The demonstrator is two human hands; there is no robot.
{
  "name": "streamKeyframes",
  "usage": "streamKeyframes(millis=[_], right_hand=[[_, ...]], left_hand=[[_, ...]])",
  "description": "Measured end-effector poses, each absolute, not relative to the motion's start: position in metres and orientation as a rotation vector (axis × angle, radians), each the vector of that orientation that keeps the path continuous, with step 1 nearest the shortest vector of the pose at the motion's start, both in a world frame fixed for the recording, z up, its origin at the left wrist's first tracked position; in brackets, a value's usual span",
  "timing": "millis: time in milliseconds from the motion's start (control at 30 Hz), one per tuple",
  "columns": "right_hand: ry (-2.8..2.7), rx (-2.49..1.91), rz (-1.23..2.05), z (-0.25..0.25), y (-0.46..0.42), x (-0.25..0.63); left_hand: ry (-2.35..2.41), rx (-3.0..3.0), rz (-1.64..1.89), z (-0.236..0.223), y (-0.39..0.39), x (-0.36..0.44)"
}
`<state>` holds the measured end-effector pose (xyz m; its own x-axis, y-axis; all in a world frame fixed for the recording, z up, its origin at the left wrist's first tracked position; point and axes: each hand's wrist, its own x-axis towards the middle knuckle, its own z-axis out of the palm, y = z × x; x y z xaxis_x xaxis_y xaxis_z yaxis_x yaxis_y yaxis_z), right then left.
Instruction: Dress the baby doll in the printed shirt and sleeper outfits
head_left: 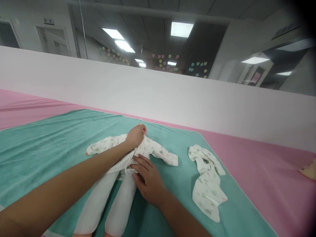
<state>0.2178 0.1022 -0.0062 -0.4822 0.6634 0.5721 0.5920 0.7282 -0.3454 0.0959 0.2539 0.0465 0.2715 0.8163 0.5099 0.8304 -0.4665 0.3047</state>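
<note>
A baby doll [116,194] lies on its back on a teal towel [44,148], in a white printed top and white leggings. My left hand [135,135] rests closed at the doll's neck, gripping the collar of the top [158,152]; it covers most of the doll's head. My right hand [148,179] lies on the doll's waist with its fingers stretched out, touching the top's hem and a tie cord. A second printed baby garment [207,181] lies crumpled on the towel to the right, apart from both hands.
The towel lies on a pink sheet [259,171]. A white partition wall [172,95] runs behind it, with glass above. A tan object [309,169] shows at the right edge.
</note>
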Motion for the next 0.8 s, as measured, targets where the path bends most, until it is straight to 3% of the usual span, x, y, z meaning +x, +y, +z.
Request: streamKeyframes(millis=[467, 800], right_hand=[[-2.230, -0.937, 0.149, -0.006, 0.103, 0.217], [-2.203, -0.895, 0.255, -0.004, 0.103, 0.212]], left_hand=[[-1.665, -2.639, -1.097, 0.040, 0.221, 0.087], [-1.163, -2.777, -0.984, 0.019, 0.166, 0.060]])
